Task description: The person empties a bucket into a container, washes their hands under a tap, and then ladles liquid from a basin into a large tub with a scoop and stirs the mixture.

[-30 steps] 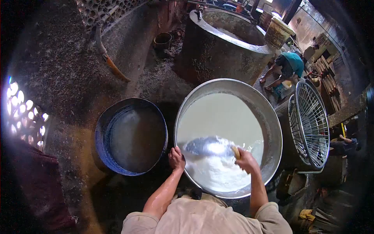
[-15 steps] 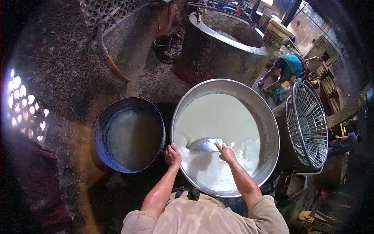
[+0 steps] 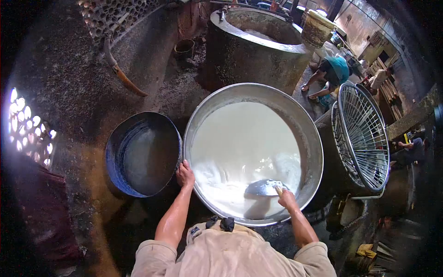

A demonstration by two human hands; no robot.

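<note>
A wide metal vat (image 3: 315, 164) stands in front of me, filled with milky white liquid (image 3: 244, 134). On its left rim my left hand (image 3: 185, 174) is closed. My right hand (image 3: 287, 198) grips the short handle of a broad, rounded metal scoop (image 3: 262, 187). The scoop lies at the liquid's surface near the vat's front right side, and its underside is hidden. Pale froth and ripples spread around it. Close to my left hand is a dark pot (image 3: 113, 168) with a blue outside, holding cloudy liquid.
Behind the vat rises a round concrete tank (image 3: 258, 69). A wire-ribbed metal basket (image 3: 362, 138) leans at the right. A person in a teal top (image 3: 339, 69) bends at the back right, with other people beyond. A bucket (image 3: 184, 48) sits by the wall.
My right hand has swept the scoop right and toward me through the liquid. My left hand stays on the rim. The view has shifted slightly.
</note>
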